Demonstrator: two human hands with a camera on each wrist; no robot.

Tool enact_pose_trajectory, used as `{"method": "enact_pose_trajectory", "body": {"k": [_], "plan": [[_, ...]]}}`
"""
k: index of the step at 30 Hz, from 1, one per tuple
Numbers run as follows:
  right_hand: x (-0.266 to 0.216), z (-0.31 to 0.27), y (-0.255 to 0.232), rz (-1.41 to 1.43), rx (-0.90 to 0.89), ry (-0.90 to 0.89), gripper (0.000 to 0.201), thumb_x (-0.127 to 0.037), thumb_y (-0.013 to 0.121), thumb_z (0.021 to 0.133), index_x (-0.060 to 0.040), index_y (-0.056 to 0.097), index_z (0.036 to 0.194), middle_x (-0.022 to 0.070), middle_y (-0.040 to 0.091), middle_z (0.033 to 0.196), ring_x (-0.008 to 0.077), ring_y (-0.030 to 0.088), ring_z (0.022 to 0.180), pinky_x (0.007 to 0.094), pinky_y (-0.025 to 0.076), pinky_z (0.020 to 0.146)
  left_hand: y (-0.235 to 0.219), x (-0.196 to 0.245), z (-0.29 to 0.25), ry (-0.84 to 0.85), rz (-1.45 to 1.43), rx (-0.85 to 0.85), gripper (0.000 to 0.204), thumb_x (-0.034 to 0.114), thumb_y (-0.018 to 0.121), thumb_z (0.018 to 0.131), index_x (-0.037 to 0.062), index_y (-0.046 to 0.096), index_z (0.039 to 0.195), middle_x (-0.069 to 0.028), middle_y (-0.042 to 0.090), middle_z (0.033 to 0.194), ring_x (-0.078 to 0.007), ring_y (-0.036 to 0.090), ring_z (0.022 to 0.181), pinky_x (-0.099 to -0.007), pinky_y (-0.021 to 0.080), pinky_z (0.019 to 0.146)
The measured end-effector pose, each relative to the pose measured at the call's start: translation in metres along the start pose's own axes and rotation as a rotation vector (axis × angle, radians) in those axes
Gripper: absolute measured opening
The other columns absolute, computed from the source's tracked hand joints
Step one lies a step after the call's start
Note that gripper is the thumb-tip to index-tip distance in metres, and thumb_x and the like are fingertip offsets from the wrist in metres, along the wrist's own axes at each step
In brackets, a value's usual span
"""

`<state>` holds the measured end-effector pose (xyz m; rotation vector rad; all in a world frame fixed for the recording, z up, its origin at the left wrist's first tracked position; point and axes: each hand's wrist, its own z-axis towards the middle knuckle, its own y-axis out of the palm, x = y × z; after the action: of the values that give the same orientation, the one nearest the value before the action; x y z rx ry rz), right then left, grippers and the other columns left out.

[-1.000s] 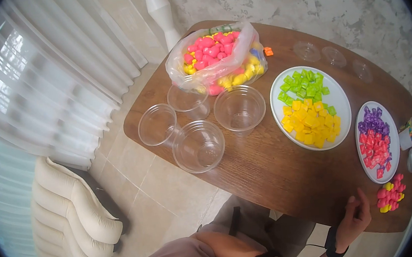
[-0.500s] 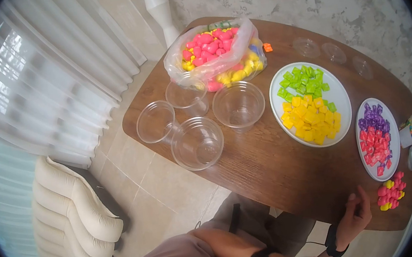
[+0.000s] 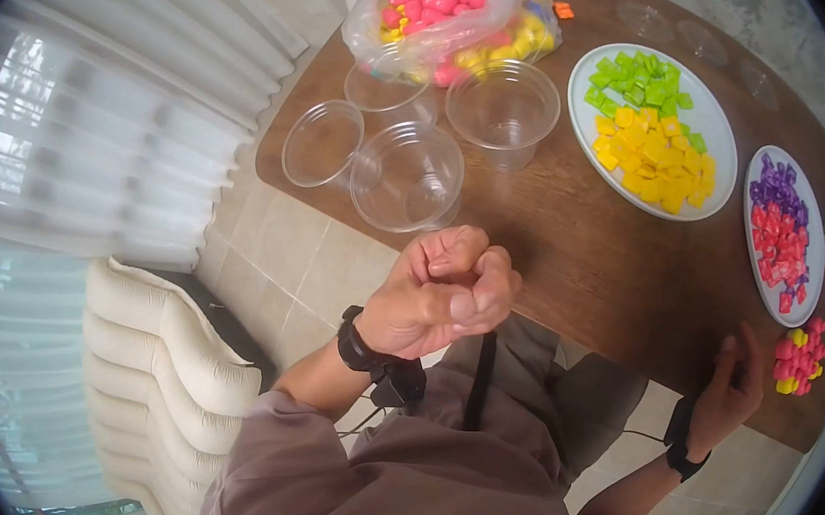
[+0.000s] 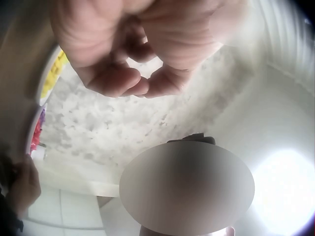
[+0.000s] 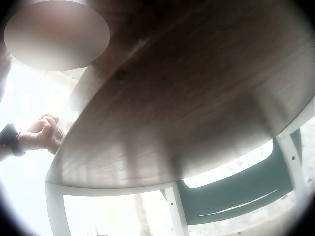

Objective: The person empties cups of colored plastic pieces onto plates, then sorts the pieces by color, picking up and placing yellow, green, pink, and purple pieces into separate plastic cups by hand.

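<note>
In the head view, my left hand (image 3: pixel 441 290) is raised off the front table edge, fingers curled in and thumb against them. The left wrist view shows the same hand (image 4: pixel 138 54) with a gap inside the curl and no object visible in it. My right hand (image 3: pixel 733 390) lies at the table's near right edge, fingers loosely extended, holding nothing. Nearest to it is a cluster of pink and yellow pieces (image 3: pixel 800 357). Several clear cups stand beyond the left hand, including a front cup (image 3: pixel 408 183) and a right cup (image 3: pixel 503 117).
An open plastic bag (image 3: pixel 507 11) holds pink and yellow pieces. One plate (image 3: pixel 716 130) bears green and yellow squares; a smaller plate (image 3: pixel 766 291) bears purple and red pieces. Clear lids lie at the back right. A green chair (image 5: pixel 231 199) shows past the table (image 5: pixel 187 98).
My left hand has risen into view from below and stands in front of the cups, fingers curled. The head view has shifted, so the table sits higher. My right hand keeps its place near the edge.
</note>
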<state>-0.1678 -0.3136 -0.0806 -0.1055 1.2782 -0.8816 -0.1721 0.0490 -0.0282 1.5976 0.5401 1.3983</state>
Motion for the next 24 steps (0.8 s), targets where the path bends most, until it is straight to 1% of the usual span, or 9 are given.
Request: {"method": "enact_pose_trajectory", "body": {"k": [8, 12, 14, 15, 18, 19, 21, 23, 24], "plan": [[-0.003, -0.001, -0.003, -0.026, -0.010, 0.007, 0.027, -0.009, 0.067, 0.100, -0.0022, 0.071, 0.126, 0.0003, 0.059, 0.080, 0.0088, 0.051, 0.074, 0.0244, 0.043, 0.069, 0.002, -0.012, 0.002, -0.056, -0.037, 0.008, 0.039, 0.003, 0.075, 0.086, 0.0205, 0.041, 0.082, -0.0035, 0.058, 0.086, -0.0129, 0.048, 0.069, -0.0252, 0.038, 0.057], [-0.002, 0.000, -0.001, -0.004, -0.005, 0.028, 0.027, -0.006, 0.066, 0.100, -0.0024, 0.071, 0.126, -0.0001, 0.059, 0.081, 0.0090, 0.052, 0.074, 0.0248, 0.044, 0.071, 0.023, -0.012, 0.006, -0.081, -0.034, -0.021, 0.040, 0.002, 0.074, 0.086, 0.0201, 0.039, 0.076, -0.0037, 0.060, 0.085, -0.0129, 0.051, 0.070, -0.0272, 0.038, 0.053], [-0.004, 0.001, 0.000, -0.013, -0.013, 0.022, 0.027, -0.005, 0.065, 0.100, -0.0025, 0.072, 0.126, -0.0004, 0.058, 0.081, 0.0090, 0.052, 0.075, 0.0249, 0.045, 0.071, 0.053, -0.011, 0.004, -0.125, -0.070, -0.178, 0.040, 0.003, 0.070, 0.089, 0.0199, 0.038, 0.071, -0.0052, 0.059, 0.079, -0.0153, 0.053, 0.066, -0.0308, 0.040, 0.051], [-0.004, 0.001, -0.001, -0.015, -0.008, 0.010, 0.027, -0.004, 0.065, 0.100, -0.0026, 0.072, 0.126, -0.0007, 0.058, 0.081, 0.0089, 0.052, 0.075, 0.0251, 0.045, 0.071, 0.064, -0.013, 0.004, -0.120, -0.100, -0.153, 0.040, 0.003, 0.070, 0.089, 0.0199, 0.038, 0.071, -0.0052, 0.059, 0.079, -0.0153, 0.053, 0.066, -0.0308, 0.040, 0.051], [-0.001, 0.002, -0.001, 0.008, -0.008, -0.014, 0.028, -0.003, 0.065, 0.099, -0.0028, 0.072, 0.126, -0.0009, 0.058, 0.081, 0.0090, 0.053, 0.075, 0.0251, 0.045, 0.071, 0.085, -0.013, 0.013, 0.100, 0.193, -0.679, 0.036, 0.011, 0.079, 0.080, 0.0106, 0.044, 0.070, 0.0007, 0.054, 0.068, -0.0116, 0.052, 0.057, -0.0287, 0.039, 0.051], [-0.001, 0.003, -0.002, 0.004, -0.008, -0.016, 0.028, -0.003, 0.065, 0.099, -0.0028, 0.072, 0.126, -0.0009, 0.058, 0.081, 0.0090, 0.053, 0.075, 0.0251, 0.045, 0.071, 0.090, -0.013, 0.013, 0.102, 0.189, -0.680, 0.036, 0.011, 0.079, 0.080, 0.0106, 0.044, 0.070, 0.0007, 0.054, 0.068, -0.0116, 0.052, 0.057, -0.0287, 0.039, 0.051], [-0.002, 0.003, -0.002, 0.009, -0.008, 0.004, 0.028, -0.001, 0.065, 0.099, -0.0029, 0.072, 0.126, -0.0007, 0.059, 0.083, 0.0088, 0.053, 0.076, 0.0248, 0.046, 0.072, 0.099, -0.016, 0.009, 0.046, 0.093, -0.607, 0.036, 0.001, 0.076, 0.087, 0.0098, 0.047, 0.067, -0.0058, 0.057, 0.070, -0.0190, 0.054, 0.056, -0.0300, 0.040, 0.051], [-0.004, 0.003, 0.000, 0.018, -0.003, 0.012, 0.029, 0.000, 0.064, 0.099, -0.0027, 0.072, 0.126, -0.0005, 0.059, 0.084, 0.0087, 0.053, 0.076, 0.0249, 0.046, 0.072, 0.100, -0.025, 0.017, 0.087, 0.004, -0.587, 0.040, -0.003, 0.073, 0.083, 0.0112, 0.043, 0.061, -0.0030, 0.052, 0.063, -0.0223, 0.047, 0.048, -0.0316, 0.036, 0.045], [-0.004, 0.002, -0.001, 0.026, 0.003, 0.019, 0.029, 0.000, 0.064, 0.098, -0.0026, 0.072, 0.126, -0.0003, 0.060, 0.085, 0.0085, 0.053, 0.077, 0.0250, 0.046, 0.072, 0.096, -0.028, 0.022, -0.021, -0.011, -0.790, 0.039, -0.003, 0.074, 0.083, 0.0107, 0.044, 0.061, -0.0022, 0.052, 0.064, -0.0215, 0.047, 0.049, -0.0311, 0.036, 0.046]]}}
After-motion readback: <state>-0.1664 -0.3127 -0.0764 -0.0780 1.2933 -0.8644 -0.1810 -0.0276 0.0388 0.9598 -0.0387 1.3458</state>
